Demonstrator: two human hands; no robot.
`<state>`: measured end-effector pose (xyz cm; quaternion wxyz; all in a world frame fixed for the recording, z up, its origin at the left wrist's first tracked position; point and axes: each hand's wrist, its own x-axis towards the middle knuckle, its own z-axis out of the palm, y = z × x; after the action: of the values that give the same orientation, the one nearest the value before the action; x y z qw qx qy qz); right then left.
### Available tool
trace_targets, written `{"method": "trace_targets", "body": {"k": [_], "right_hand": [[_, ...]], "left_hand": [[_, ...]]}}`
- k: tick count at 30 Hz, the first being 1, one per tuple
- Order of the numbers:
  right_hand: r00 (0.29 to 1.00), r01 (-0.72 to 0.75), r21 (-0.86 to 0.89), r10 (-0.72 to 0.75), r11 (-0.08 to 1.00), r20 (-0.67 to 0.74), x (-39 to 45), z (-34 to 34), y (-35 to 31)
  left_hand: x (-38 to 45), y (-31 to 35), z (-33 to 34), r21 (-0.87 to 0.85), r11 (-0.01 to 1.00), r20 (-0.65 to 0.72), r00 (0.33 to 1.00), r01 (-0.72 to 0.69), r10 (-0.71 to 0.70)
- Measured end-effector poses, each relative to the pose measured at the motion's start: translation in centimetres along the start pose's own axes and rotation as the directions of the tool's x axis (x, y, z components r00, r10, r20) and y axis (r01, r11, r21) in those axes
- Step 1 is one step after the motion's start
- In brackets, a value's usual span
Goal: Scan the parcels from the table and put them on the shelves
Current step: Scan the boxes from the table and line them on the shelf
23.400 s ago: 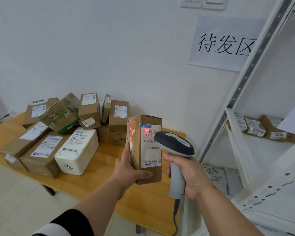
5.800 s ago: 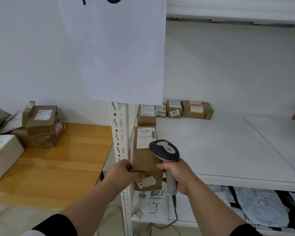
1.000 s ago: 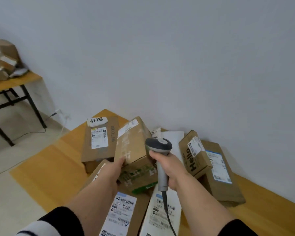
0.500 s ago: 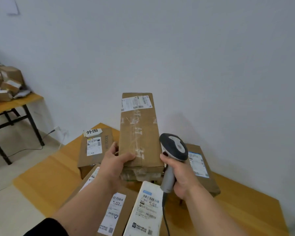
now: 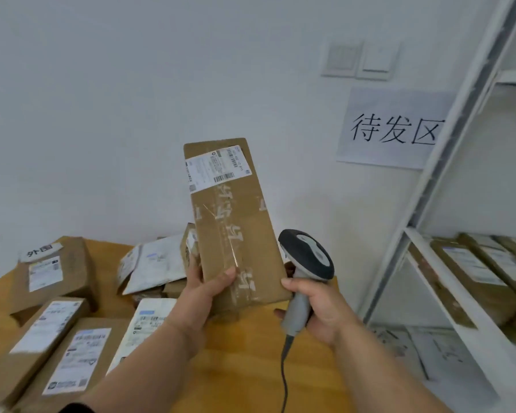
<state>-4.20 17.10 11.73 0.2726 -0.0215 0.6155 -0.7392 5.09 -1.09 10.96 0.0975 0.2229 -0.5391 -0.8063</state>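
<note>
Left hand (image 5: 206, 289) grips the lower end of a long brown cardboard parcel with a white shipping label (image 5: 233, 222): thumb across the taped front face, fingers wrapped behind. Parcel is held upright, tilted slightly left, label at the top end, lifted above the surface. Right hand (image 5: 316, 311) is wrapped tight round the grip of a grey-and-black handheld barcode scanner (image 5: 306, 263), just right of the parcel's lower edge. Scanner head is beside the parcel, cable (image 5: 283, 380) hangs down from the handle.

Light wooden surface (image 5: 251, 368) below both hands. On its left side: several brown cardboard boxes with white labels (image 5: 60, 347), one further back carrying a handwritten white tag (image 5: 57, 272), and a white rectangular box with a printed label (image 5: 149, 320). Crumpled white mailer bag (image 5: 152, 263) behind the left hand, by the wall.

White metal shelving rack (image 5: 429, 180) on the right. Flat brown labelled parcels (image 5: 471, 278) lie on its middle shelf; pale mailer bags (image 5: 414, 347) on the level below. White wall holds a paper sign with black Chinese characters (image 5: 393, 129) and two white wall switches (image 5: 361, 59) above it.
</note>
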Motion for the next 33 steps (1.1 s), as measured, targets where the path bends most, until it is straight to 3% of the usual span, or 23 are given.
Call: {"method": "trace_targets", "body": {"k": [7, 14, 20, 25, 29, 33], "right_hand": [[0.980, -0.096, -0.105, 0.076, 0.990, -0.183, -4.0, -7.7, 1.3], [0.916, -0.301, -0.033, 0.280, 0.953, -0.287, -5.5, -10.9, 6.5], [0.832, -0.483, -0.162, 0.393, 0.861, -0.392, -5.3, -11.1, 10.5], [0.828, -0.463, -0.348, 0.258, 0.815, -0.498, -4.5, -10.7, 11.2], [0.802, -0.464, -0.318, 0.239, 0.827, -0.548, -2.9, -11.0, 10.6], [0.806, -0.521, -0.337, 0.321, 0.784, -0.498, -1.7, -10.5, 10.5]], "left_hand": [[-1.0, -6.0, 4.2, 0.141, 0.964, 0.095, 0.966, 0.226, -0.241], [-0.9, -9.3, 4.1, 0.320, 0.848, 0.107, 0.873, 0.422, -0.475], [-1.0, -12.5, 3.3, 0.545, 0.546, -0.037, 0.669, 0.636, -0.742], [-1.1, -14.9, 2.7, 0.736, 0.350, -0.010, 0.526, 0.580, -0.850], [0.4, -14.3, 2.7, 0.778, 0.355, -0.040, 0.604, 0.519, -0.796], [2.2, -14.7, 3.2, 0.746, 0.482, -0.016, 0.736, 0.459, -0.676]]}}
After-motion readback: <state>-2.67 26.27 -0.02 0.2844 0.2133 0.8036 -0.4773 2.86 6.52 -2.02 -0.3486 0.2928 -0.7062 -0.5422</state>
